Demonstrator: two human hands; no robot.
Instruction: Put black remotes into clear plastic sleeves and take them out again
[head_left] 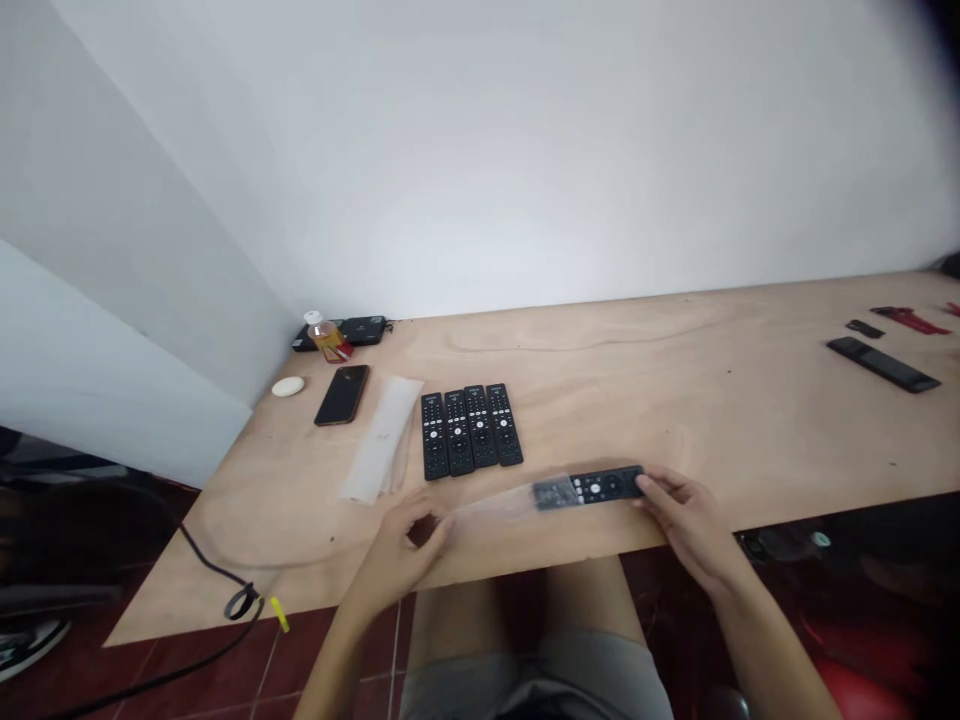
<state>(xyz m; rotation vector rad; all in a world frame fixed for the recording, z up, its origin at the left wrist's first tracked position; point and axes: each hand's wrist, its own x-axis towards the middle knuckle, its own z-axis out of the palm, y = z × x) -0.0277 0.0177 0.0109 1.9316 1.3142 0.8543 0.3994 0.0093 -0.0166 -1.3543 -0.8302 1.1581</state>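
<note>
My right hand [679, 505] pinches the end of a black remote control [611, 484] above the table's front part. The remote's other end sits inside a clear plastic sleeve [499, 503]. Thumb and fingers of my left hand [409, 540] are closed on the far end of that sleeve, which stretches between both hands. Beyond them, several black remotes [470, 432] lie side by side, buttons up. To their left is a small pile of flat translucent sleeves [382, 440].
A phone [343, 395], a bottle [328, 338], black boxes [364, 330] and a white round object [288, 386] are at the left. Farther right lie a dark remote-like object [883, 364] and a red tool [911, 320]. A black cable [202, 550] hangs by the left edge.
</note>
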